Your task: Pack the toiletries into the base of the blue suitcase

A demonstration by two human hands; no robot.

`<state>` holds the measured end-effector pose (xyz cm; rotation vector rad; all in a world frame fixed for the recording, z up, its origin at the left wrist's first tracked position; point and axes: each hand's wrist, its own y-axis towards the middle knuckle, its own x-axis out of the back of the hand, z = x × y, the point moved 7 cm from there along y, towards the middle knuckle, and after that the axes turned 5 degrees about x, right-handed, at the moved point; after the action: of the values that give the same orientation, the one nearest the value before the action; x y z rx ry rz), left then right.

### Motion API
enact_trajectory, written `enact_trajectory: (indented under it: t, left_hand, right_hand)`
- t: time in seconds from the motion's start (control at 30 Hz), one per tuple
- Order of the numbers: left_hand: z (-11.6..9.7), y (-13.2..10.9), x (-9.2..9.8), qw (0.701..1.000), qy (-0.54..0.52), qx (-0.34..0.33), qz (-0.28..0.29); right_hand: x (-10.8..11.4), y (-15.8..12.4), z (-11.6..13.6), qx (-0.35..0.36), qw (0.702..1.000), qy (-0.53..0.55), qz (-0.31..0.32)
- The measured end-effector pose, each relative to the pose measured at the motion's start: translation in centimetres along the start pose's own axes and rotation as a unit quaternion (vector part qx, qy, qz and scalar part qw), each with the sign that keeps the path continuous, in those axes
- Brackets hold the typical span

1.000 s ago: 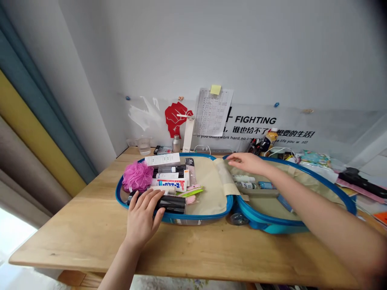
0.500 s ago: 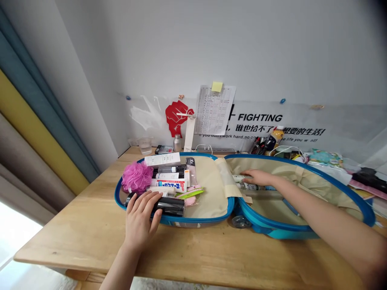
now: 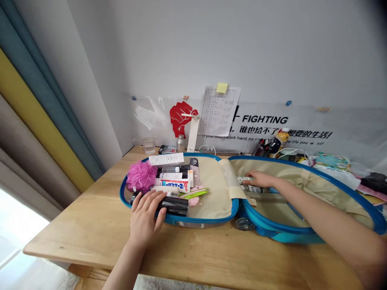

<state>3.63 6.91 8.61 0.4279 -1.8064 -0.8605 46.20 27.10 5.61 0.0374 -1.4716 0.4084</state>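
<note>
My left hand (image 3: 147,213) lies over a black cylinder (image 3: 175,206) at the front of the suitcase's left half, fingers draped across it and thumb apart. Beside it are a pink bath puff (image 3: 141,175), a toothpaste box (image 3: 173,185), a white box (image 3: 166,159) and several tubes and packets. In the right half, my right hand (image 3: 259,178) has its fingers closed on the end of a small bottle with a pale label (image 3: 243,179). Next to that lies a clear bottle with a dark label (image 3: 252,189), partly under the hand.
The blue suitcase (image 3: 205,220) lies spread open on a wooden table (image 3: 90,225). Behind it stand a clear cup (image 3: 148,146), a silver bottle (image 3: 180,143), a power strip (image 3: 222,152) and an orange-labelled bottle (image 3: 279,143). Curtains (image 3: 45,121) hang at the left.
The whole view has shifted slightly, so everything appears a little further right. Both hands stay on the same things.
</note>
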Motion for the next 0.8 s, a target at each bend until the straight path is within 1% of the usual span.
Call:
enact_trajectory:
  t: [0.1,0.27,0.4,0.53,0.67,0.73,0.8]
  left_hand:
    - [0.1,0.0,0.0,1.0,-0.002,0.002,0.003]
    - [0.2,-0.1,0.0,1.0,-0.005,0.003,0.005]
    - [0.2,0.0,0.0,1.0,-0.008,0.011,0.008]
    - [0.2,0.0,0.1,1.0,-0.01,0.015,0.013]
    - [0.2,0.0,0.3,1.0,-0.014,0.018,0.008]
    - [0.2,0.0,0.4,1.0,-0.017,0.018,0.009]
    - [0.3,0.0,0.4,1.0,-0.019,0.02,0.01]
  right_hand:
    - [0.2,-0.2,-0.1,0.002,1.0,0.014,-0.001]
    - [0.7,-1.1,-0.4,-0.005,0.999,0.052,0.015]
    - [2.3,-2.3,-0.3,-0.008,0.997,0.074,-0.002]
    - [5.2,-4.1,-0.7,-0.026,0.993,0.101,-0.057]
    - [8.5,-6.2,-1.3,-0.049,0.978,0.147,-0.139]
    - [10.1,-6.5,-1.0,-0.05,0.967,0.165,-0.185]
    - [11.5,-6.3,0.4,-0.037,0.95,0.2,-0.236]
